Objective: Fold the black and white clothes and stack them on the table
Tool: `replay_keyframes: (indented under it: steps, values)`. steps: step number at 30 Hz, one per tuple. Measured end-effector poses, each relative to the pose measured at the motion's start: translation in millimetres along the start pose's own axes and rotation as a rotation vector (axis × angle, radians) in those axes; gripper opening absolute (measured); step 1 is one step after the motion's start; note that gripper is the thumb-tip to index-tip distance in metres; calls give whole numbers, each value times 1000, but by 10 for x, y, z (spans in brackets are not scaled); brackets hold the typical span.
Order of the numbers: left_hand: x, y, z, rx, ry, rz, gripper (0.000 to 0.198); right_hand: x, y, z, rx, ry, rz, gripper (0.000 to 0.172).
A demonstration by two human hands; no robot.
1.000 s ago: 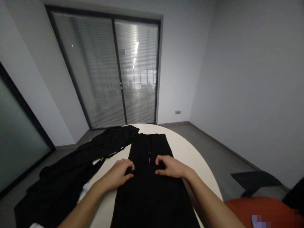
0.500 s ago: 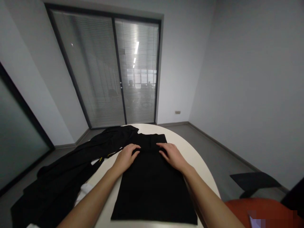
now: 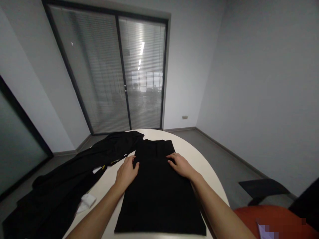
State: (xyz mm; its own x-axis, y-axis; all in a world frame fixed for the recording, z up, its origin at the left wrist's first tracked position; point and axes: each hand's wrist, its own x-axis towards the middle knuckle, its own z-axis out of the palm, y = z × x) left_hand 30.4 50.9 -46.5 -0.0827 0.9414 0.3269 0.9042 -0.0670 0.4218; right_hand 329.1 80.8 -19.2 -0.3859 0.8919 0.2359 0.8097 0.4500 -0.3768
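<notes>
One black garment lies lower centre of the frame; left hand and right hand rest at its edges, thumbs and fingers parted

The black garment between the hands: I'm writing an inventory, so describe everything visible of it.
The black garment looks like plain, matte cloth, spread flat on the pale table, wider at the near end. It appears folded: a layer's edge crosses its far part; beyond runs a lengthwise line, perhaps a seam. The left hand touches its left edge, the right hand its right.
</notes>
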Motion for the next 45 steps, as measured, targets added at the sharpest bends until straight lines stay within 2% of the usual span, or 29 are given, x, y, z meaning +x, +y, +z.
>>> replay_keyframes:
  steps: [3,5,8,13,19,21,26,31,36,42,45]
  values:
    - [-36,12,-54,42,-26,-29,25,-37,57,-54,-100,67,244,38]
    - [-43,19,-84,55,-39,-23,19,-53,121,-75,-95,48,393,39]
    - [-34,38,-120,39,-33,16,11,-60,222,-68,20,-4,458,35]
    - [2,55,-155,-43,3,16,13,-60,268,-73,156,60,355,27]
    - [105,-68,-134,-179,62,-57,21,13,196,-63,261,387,41,25]
    - [130,-123,-105,-223,41,-62,21,42,230,27,266,406,24,28]
    - [142,-196,-42,-250,-24,-114,37,41,368,239,223,262,153,46]
    - [151,-195,-62,-173,-71,-176,45,-22,323,232,152,219,330,54]
    - [168,-176,-105,-146,-161,-159,38,-45,240,114,241,149,307,68]
    - [149,-167,-284,-189,-341,-115,23,-131,167,-82,536,-71,393,82]
    - [132,-201,-393,-206,-451,-107,17,-183,168,-139,592,-169,374,81]
